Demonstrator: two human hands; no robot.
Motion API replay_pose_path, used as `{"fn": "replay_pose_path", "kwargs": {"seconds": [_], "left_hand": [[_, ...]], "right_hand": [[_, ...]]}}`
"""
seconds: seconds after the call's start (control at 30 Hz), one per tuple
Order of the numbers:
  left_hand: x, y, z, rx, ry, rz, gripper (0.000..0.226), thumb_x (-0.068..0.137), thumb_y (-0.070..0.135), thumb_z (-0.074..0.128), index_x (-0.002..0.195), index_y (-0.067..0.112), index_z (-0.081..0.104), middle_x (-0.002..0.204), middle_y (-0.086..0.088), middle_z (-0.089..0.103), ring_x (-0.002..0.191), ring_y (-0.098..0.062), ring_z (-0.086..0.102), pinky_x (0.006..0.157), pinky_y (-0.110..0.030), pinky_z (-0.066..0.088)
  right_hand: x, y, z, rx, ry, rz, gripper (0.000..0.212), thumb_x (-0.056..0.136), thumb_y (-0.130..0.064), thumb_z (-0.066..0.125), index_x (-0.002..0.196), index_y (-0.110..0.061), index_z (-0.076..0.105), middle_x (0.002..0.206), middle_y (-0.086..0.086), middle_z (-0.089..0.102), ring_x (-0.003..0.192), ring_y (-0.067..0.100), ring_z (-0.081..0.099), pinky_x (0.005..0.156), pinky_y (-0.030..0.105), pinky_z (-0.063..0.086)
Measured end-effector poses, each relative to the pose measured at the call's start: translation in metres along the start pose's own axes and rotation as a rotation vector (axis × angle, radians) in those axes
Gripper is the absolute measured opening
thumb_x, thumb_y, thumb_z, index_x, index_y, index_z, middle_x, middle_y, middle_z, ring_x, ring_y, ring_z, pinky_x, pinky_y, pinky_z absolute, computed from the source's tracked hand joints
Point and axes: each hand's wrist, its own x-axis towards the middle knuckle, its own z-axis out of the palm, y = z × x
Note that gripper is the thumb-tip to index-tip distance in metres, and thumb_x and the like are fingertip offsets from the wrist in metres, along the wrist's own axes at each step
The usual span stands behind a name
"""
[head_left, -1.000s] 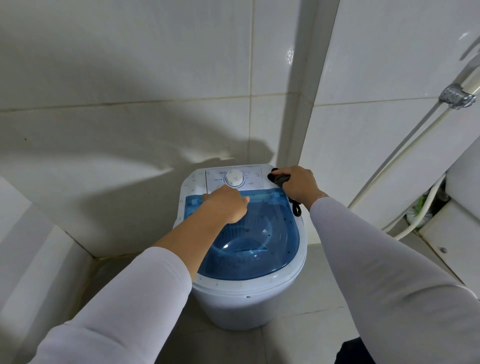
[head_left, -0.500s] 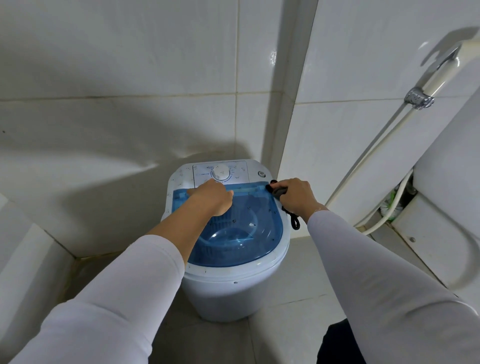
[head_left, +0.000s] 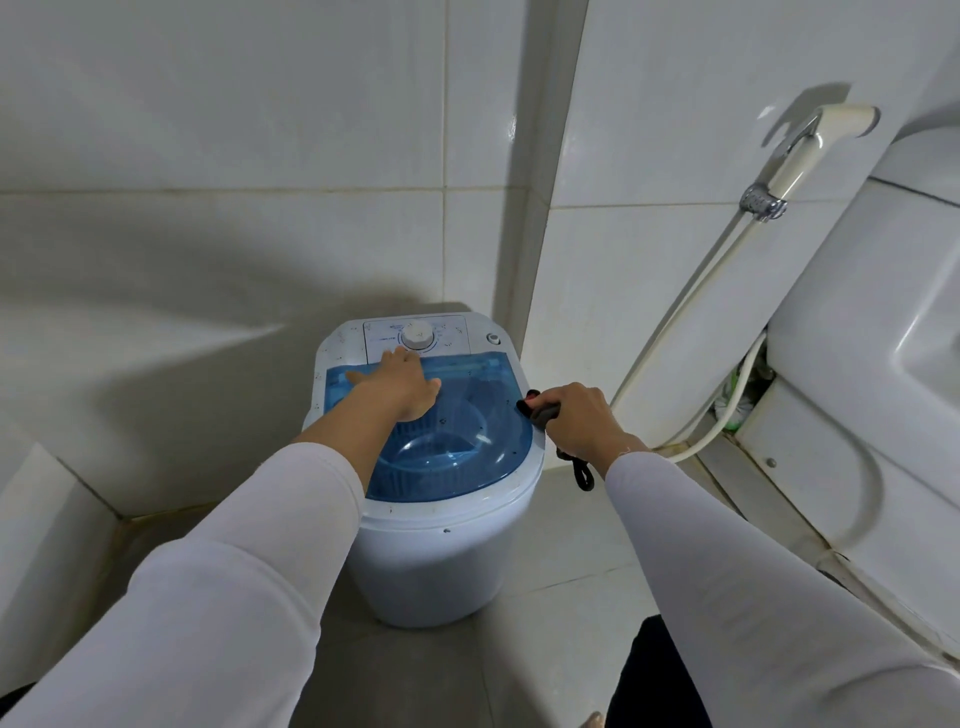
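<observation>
A small white washing machine (head_left: 436, 566) stands on the floor in a tiled corner. Its translucent blue lid (head_left: 467, 457) is closed, and a white dial (head_left: 416, 334) sits on the back control panel. My left hand (head_left: 400, 387) lies flat with straight fingers on the rear of the lid, fingertips near the dial. My right hand (head_left: 579, 423) grips a black object (head_left: 537, 413) with a dangling black strap at the machine's right rim.
White tiled walls close in behind and left of the machine. A bidet sprayer (head_left: 810, 150) with its hose hangs on the right wall. A white toilet (head_left: 878, 374) fills the right side. Grey floor tiles (head_left: 561, 551) lie around the machine.
My left hand has uncurled from a loose fist and now lies flat on the lid. My right hand has drawn back along the right rim with the black object. The view has pulled back.
</observation>
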Motion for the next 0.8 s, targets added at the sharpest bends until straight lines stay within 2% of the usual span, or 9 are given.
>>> {"fn": "replay_pose_path", "kwargs": {"seconds": [0.07, 0.17, 0.23, 0.3, 0.4, 0.5, 0.63, 0.7, 0.8], "left_hand": [[-0.008, 0.001, 0.003, 0.005, 0.011, 0.023, 0.067, 0.1, 0.047, 0.022, 0.153, 0.011, 0.0, 0.162, -0.002, -0.001, 0.15, -0.022, -0.003, 0.112, -0.067, 0.006], [-0.024, 0.004, 0.009, -0.026, 0.034, 0.07, 0.069, 0.1, 0.046, 0.025, 0.153, 0.011, -0.001, 0.162, -0.002, -0.003, 0.15, -0.021, -0.006, 0.113, -0.065, 0.003], [-0.034, 0.006, 0.014, -0.046, 0.04, 0.087, 0.07, 0.1, 0.047, 0.027, 0.153, 0.011, -0.001, 0.162, -0.001, -0.004, 0.149, -0.021, -0.007, 0.114, -0.064, 0.002], [-0.043, 0.006, 0.019, -0.05, 0.045, 0.097, 0.072, 0.099, 0.049, 0.029, 0.153, 0.012, -0.001, 0.162, -0.001, -0.005, 0.149, -0.021, -0.007, 0.114, -0.064, 0.002], [-0.056, 0.002, 0.026, -0.059, 0.046, 0.116, 0.083, 0.094, 0.056, 0.037, 0.153, 0.012, -0.002, 0.162, -0.001, -0.004, 0.149, -0.021, -0.008, 0.114, -0.065, 0.003], [-0.068, -0.005, 0.032, -0.051, 0.051, 0.169, 0.099, 0.085, 0.063, 0.049, 0.153, 0.013, -0.003, 0.162, 0.0, -0.004, 0.149, -0.021, -0.008, 0.112, -0.067, 0.003], [-0.083, -0.014, 0.038, -0.013, 0.052, 0.207, 0.116, 0.075, 0.063, 0.064, 0.152, 0.014, -0.007, 0.162, 0.002, -0.007, 0.149, -0.021, -0.01, 0.112, -0.067, 0.002], [-0.088, -0.018, 0.041, -0.022, 0.061, 0.205, 0.117, 0.075, 0.062, 0.065, 0.152, 0.014, -0.009, 0.162, 0.001, -0.009, 0.149, -0.021, -0.012, 0.113, -0.066, 0.001], [-0.09, -0.02, 0.042, -0.023, 0.069, 0.211, 0.116, 0.076, 0.061, 0.064, 0.151, 0.013, -0.011, 0.162, 0.001, -0.01, 0.149, -0.02, -0.013, 0.113, -0.066, 0.0]], "right_hand": [[-0.009, 0.002, 0.0, 0.011, -0.001, 0.006, 0.04, 0.087, 0.001, 0.043, 0.111, -0.016, 0.07, 0.111, 0.012, 0.068, 0.071, 0.022, 0.055, 0.056, 0.026, 0.054], [-0.022, 0.004, 0.002, 0.022, 0.024, 0.024, 0.046, 0.084, 0.004, 0.039, 0.109, -0.017, 0.071, 0.108, 0.01, 0.07, 0.079, 0.02, 0.057, 0.071, 0.025, 0.052], [-0.03, 0.006, 0.003, 0.029, 0.034, 0.038, 0.049, 0.082, 0.006, 0.037, 0.108, -0.015, 0.072, 0.099, 0.007, 0.069, 0.074, 0.018, 0.056, 0.072, 0.024, 0.051], [-0.04, 0.007, 0.004, 0.046, 0.026, 0.053, 0.05, 0.081, 0.006, 0.035, 0.106, -0.015, 0.072, 0.09, 0.004, 0.064, 0.06, 0.013, 0.053, 0.065, 0.025, 0.053], [-0.055, 0.006, -0.001, 0.039, -0.049, 0.07, 0.049, 0.083, 0.007, 0.035, 0.104, -0.018, 0.072, 0.079, 0.004, 0.061, 0.049, 0.015, 0.048, 0.043, 0.019, 0.047], [-0.062, 0.002, -0.013, 0.085, -0.082, 0.089, 0.052, 0.082, 0.008, 0.032, 0.1, -0.018, 0.073, 0.066, 0.006, 0.058, 0.046, 0.02, 0.046, 0.043, 0.023, 0.044], [-0.058, -0.006, -0.013, 0.085, 0.076, 0.018, 0.047, 0.086, 0.006, 0.035, 0.109, -0.014, 0.071, 0.091, 0.01, 0.066, 0.06, 0.019, 0.052, 0.056, 0.023, 0.046], [-0.057, -0.012, -0.003, 0.002, 0.078, -0.017, 0.041, 0.089, 0.002, 0.04, 0.114, -0.013, 0.068, 0.11, 0.009, 0.069, 0.078, 0.017, 0.052, 0.071, 0.021, 0.043], [-0.053, -0.014, 0.013, -0.014, 0.056, -0.002, 0.033, 0.09, -0.002, 0.047, 0.114, -0.011, 0.068, 0.117, 0.009, 0.068, 0.084, 0.015, 0.051, 0.076, 0.019, 0.041]]}}
